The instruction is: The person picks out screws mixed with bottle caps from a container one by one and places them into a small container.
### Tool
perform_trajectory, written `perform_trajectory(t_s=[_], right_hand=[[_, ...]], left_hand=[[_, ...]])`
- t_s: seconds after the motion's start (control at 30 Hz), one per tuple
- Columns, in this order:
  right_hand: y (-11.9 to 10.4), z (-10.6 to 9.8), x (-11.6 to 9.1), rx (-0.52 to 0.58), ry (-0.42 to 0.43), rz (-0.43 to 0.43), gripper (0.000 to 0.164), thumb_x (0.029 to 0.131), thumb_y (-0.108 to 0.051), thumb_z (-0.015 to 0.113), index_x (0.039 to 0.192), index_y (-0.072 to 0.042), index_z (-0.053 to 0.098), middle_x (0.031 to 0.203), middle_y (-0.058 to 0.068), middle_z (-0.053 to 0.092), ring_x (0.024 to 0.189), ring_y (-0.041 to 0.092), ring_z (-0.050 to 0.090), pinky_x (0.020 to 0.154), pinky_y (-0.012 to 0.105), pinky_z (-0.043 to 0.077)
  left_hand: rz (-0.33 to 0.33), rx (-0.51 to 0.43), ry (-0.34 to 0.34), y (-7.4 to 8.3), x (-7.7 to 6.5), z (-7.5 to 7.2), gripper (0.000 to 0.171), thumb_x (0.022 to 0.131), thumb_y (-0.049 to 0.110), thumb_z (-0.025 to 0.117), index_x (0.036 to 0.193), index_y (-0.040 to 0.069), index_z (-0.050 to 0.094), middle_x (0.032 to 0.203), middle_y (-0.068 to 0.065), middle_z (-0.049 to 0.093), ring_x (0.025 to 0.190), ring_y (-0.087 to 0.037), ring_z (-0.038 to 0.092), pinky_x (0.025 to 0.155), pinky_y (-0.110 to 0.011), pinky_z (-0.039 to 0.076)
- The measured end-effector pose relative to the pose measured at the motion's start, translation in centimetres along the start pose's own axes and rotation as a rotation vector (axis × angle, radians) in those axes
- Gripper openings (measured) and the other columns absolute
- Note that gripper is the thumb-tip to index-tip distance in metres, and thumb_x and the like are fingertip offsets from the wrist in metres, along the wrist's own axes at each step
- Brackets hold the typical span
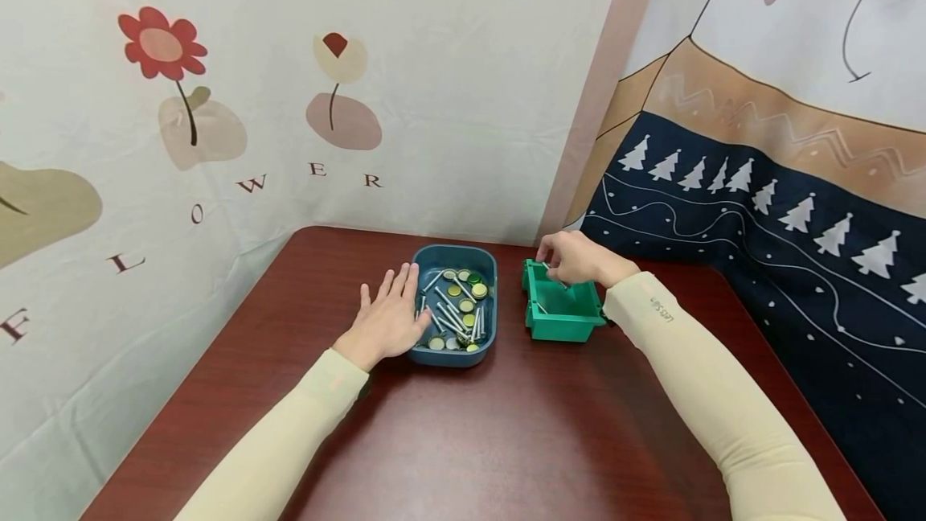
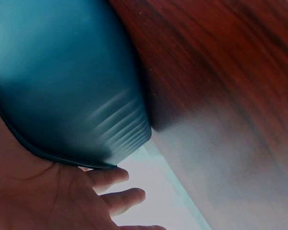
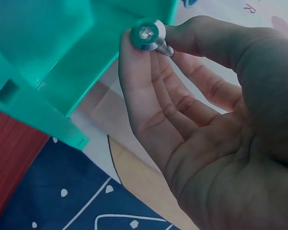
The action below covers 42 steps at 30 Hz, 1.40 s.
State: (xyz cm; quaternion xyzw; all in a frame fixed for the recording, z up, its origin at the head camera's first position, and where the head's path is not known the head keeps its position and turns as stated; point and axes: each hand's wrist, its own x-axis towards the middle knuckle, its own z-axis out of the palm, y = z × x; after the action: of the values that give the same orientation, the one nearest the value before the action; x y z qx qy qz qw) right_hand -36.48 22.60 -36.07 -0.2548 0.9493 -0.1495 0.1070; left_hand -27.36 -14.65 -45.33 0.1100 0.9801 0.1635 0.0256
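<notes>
My left hand [image 1: 387, 318] lies with straight, spread fingers along the left rim of a dark blue tray [image 1: 452, 358]. Metal bolts [image 1: 448, 316] and bottle caps [image 1: 479, 291] in yellow, green and silver are mixed inside the tray. Over the far part of a green bin [image 1: 563, 330], my right hand [image 1: 576, 256] pinches a bolt between thumb and index finger. In the right wrist view that bolt [image 3: 148, 33] points its round hex-socket head at the camera. A thin silvery line shows on the bin's floor at the left. The left wrist view has the palm against the tray's outer wall [image 2: 67, 72].
Both containers stand side by side on a reddish-brown table [image 1: 448, 441], a narrow gap between them. Behind the table hangs a pale cloth [image 1: 463, 103] with flowers and letters. A dark blue cloth [image 1: 723, 239] with white trees hangs at the right.
</notes>
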Motion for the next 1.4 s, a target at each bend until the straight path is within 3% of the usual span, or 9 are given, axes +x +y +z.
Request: perform_trajectory(t_s=[0.17,0.4,0.83,1.07,1.4], right_hand=[[0.4,0.2,0.0,0.000,-0.018,0.028,0.025,0.108,-0.004,0.073,0.133,-0.003,0.076,0.112,0.018,0.081,0.091,0.025,0.073,0.083,0.037,0.063],[0.6,0.9,0.0,0.042,-0.075,0.055,0.027,0.109,-0.001,0.072,0.136,0.001,0.073,0.111,0.020,0.079,0.073,0.019,0.074,0.074,0.032,0.064],[0.7,1.9,0.3,0.050,-0.164,0.117,0.033,0.111,0.000,0.071,0.144,0.003,0.071,0.106,0.019,0.081,0.079,0.024,0.084,0.075,0.034,0.071],[0.6,2.3,0.4,0.050,-0.165,0.130,0.033,0.109,0.005,0.071,0.141,0.003,0.072,0.096,0.019,0.082,0.078,0.023,0.083,0.074,0.034,0.071],[0.5,2.1,0.3,0.028,-0.145,0.107,0.031,0.110,0.000,0.072,0.141,0.002,0.072,0.099,0.018,0.083,0.082,0.024,0.082,0.077,0.034,0.070]], left_hand=[[0.000,-0.007,-0.004,0.0,0.0,0.0,0.092,0.119,0.045,0.055,0.188,0.007,0.008,0.198,-0.019,0.012,0.184,-0.049,0.013,0.142,-0.084,0.009],[-0.003,-0.007,-0.012,0.1,-0.1,0.0,0.092,0.119,0.045,0.054,0.189,0.007,0.007,0.198,-0.019,0.011,0.184,-0.049,0.013,0.142,-0.084,0.009],[-0.005,-0.010,-0.017,0.2,-0.1,-0.2,0.092,0.119,0.045,0.054,0.189,0.007,0.006,0.197,-0.020,0.012,0.183,-0.050,0.014,0.142,-0.084,0.009],[-0.004,-0.007,-0.017,0.2,-0.1,-0.2,0.092,0.119,0.045,0.054,0.188,0.007,0.006,0.197,-0.021,0.013,0.183,-0.051,0.015,0.141,-0.084,0.009],[-0.004,-0.006,-0.018,0.3,0.0,-0.2,0.093,0.119,0.045,0.054,0.188,0.006,0.006,0.197,-0.022,0.013,0.183,-0.051,0.015,0.141,-0.085,0.010]])
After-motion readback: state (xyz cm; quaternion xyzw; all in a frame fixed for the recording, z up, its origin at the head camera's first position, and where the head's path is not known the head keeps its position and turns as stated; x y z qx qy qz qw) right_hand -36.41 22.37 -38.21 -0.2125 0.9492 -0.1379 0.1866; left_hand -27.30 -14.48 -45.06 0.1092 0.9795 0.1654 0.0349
